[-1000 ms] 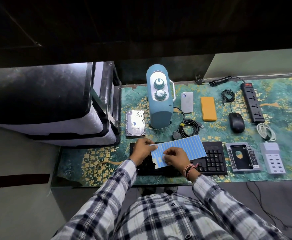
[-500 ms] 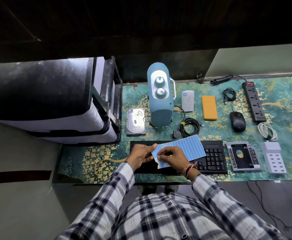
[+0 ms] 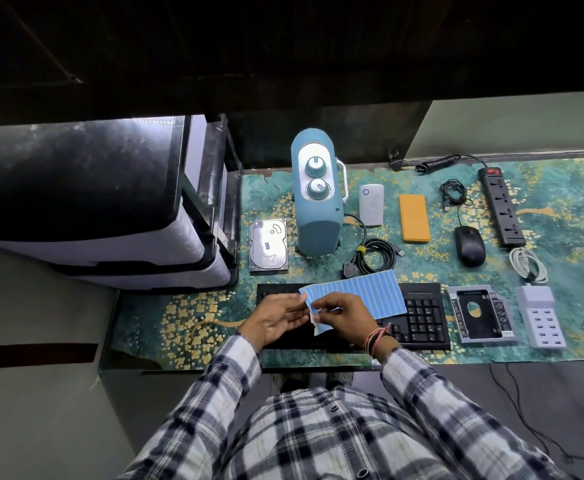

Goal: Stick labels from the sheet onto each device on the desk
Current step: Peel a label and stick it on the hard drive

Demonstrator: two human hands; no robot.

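Both hands work the blue label sheet (image 3: 363,295) above the black keyboard (image 3: 418,317).

The left hand (image 3: 276,318) pinches the sheet's left edge in its fingers; the right hand (image 3: 344,315) pinches a strip at its near corner, though whether that label is free of the backing is hard to make out. Hands and sheet hide most of the keyboard's left half. The desk (image 3: 179,313) wears a teal, gold-flecked mat carrying a hard drive (image 3: 268,244), blue speaker (image 3: 318,199), mouse (image 3: 469,245) and power strip (image 3: 501,206). The room beyond is dark.
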